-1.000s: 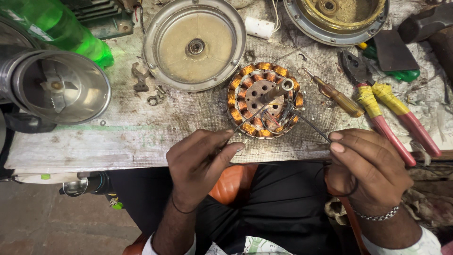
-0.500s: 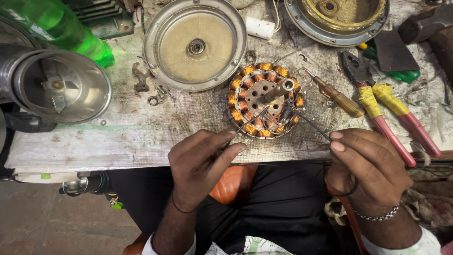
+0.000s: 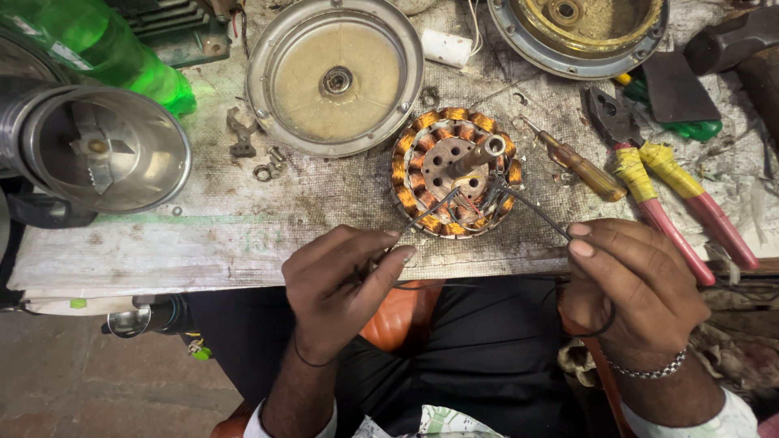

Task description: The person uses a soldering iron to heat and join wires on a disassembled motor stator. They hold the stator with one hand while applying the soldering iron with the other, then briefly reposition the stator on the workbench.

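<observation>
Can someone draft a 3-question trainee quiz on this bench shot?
1. True or false: the left hand pinches a dark wire leading to the stator.
2. Which tool lies nearest the right hand? A) pliers B) screwdriver C) green bottle
3. What metal stands in the stator's coils?

Key: 1 true. 2 A. 3 copper.

Left hand (image 3: 341, 284) sits low centre, back up, fingers curled, thumb and forefinger pinched together at the tips. Right hand (image 3: 633, 284) sits opposite, back up, fingers bent inward, fingertips (image 3: 579, 239) pressed close. Both forearms rise from the bottom edge, wrists slightly bent.
</observation>
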`<state>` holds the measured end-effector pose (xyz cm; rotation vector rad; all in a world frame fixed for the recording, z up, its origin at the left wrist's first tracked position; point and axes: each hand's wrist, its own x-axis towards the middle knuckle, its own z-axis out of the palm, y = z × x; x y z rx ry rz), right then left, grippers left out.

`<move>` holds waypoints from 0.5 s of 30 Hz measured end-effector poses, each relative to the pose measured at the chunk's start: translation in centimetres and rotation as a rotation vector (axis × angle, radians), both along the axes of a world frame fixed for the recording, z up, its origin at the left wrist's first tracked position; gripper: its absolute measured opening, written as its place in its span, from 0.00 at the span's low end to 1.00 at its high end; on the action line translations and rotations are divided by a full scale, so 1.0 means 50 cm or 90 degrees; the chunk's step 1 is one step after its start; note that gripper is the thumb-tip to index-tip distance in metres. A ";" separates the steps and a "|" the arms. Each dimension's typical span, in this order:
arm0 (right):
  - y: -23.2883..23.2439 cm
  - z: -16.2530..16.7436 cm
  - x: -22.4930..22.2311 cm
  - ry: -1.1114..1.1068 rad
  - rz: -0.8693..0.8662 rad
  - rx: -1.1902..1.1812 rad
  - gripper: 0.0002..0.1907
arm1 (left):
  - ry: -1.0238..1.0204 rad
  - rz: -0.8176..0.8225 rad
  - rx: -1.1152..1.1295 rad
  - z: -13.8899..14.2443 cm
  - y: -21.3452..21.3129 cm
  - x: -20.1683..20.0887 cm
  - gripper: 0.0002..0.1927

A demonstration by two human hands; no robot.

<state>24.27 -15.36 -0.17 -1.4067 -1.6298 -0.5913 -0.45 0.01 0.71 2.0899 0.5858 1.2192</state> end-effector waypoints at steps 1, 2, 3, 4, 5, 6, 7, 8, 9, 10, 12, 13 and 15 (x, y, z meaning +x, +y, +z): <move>-0.001 0.000 0.000 0.001 0.002 0.005 0.11 | 0.000 0.003 0.000 -0.001 0.000 0.000 0.11; -0.001 -0.001 0.001 0.002 0.005 0.009 0.11 | -0.001 0.006 -0.001 -0.002 -0.001 0.000 0.10; 0.001 -0.003 0.002 0.002 0.008 0.014 0.10 | -0.001 0.010 -0.002 -0.002 -0.001 -0.002 0.10; -0.001 -0.003 0.002 0.005 0.007 0.011 0.09 | -0.003 0.009 -0.001 -0.002 0.000 -0.001 0.09; -0.002 -0.004 0.003 0.007 0.005 0.008 0.09 | -0.004 0.008 -0.002 -0.003 0.000 0.000 0.09; -0.002 -0.005 0.004 0.010 0.003 0.004 0.08 | -0.005 0.007 -0.003 -0.003 0.000 0.001 0.09; -0.003 -0.005 0.003 0.010 0.005 0.004 0.07 | -0.006 0.008 -0.001 -0.003 0.000 0.000 0.09; -0.003 -0.006 0.004 0.011 0.007 0.004 0.07 | -0.006 0.009 0.001 -0.002 0.000 0.000 0.09; -0.003 -0.005 0.004 0.011 0.009 0.004 0.06 | -0.006 0.010 0.003 -0.002 0.000 0.000 0.09; -0.003 -0.005 0.003 0.014 0.007 0.005 0.06 | -0.007 0.008 0.003 -0.002 0.000 0.000 0.09; -0.002 -0.003 0.001 0.019 0.005 0.008 0.06 | -0.008 0.006 0.003 0.000 0.000 -0.002 0.09; -0.001 -0.002 0.000 0.016 0.004 0.006 0.06 | -0.008 0.005 0.001 0.000 -0.001 -0.003 0.09; -0.001 0.002 -0.002 0.010 0.001 0.003 0.05 | -0.010 0.002 -0.002 0.001 -0.001 -0.002 0.09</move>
